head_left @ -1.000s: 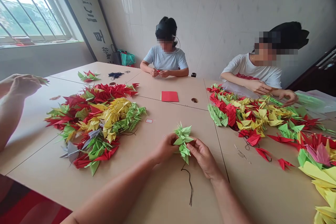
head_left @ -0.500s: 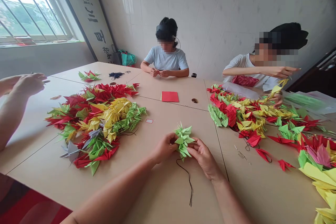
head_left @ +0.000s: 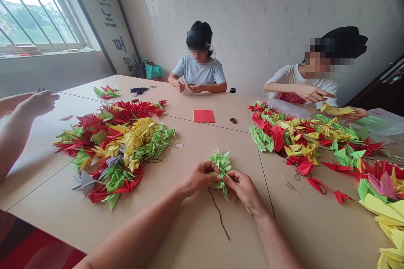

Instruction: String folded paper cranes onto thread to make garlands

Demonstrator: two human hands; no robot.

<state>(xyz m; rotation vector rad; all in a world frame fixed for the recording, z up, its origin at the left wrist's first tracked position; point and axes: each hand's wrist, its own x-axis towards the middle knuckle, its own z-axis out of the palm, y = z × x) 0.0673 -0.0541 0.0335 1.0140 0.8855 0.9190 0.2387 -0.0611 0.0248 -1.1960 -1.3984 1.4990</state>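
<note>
A short bunch of light green folded paper cranes [head_left: 221,160] sits between my two hands, at the near middle of the table. My left hand [head_left: 203,178] pinches its left side with thumb and fingers. From the right, my right hand [head_left: 241,187] grips the same bunch, its fingertips close to those of the left. Fingers partly hide the middle of the bunch. A dark cord [head_left: 220,214] trails from it over the tabletop towards me.
A large heap of red, yellow and green paper cranes [head_left: 120,143] lies to the left, another [head_left: 293,130] to the right. Red paper [head_left: 203,116] and a needle-like wire [head_left: 291,185] lie on the table. Two people sit opposite; another person's hands [head_left: 39,103] are at left.
My hands have drawn closer together on the green cranes, the lower part now squeezed narrower. The cord has swung slightly left. The person at right has lowered a hand to a yellow crane.
</note>
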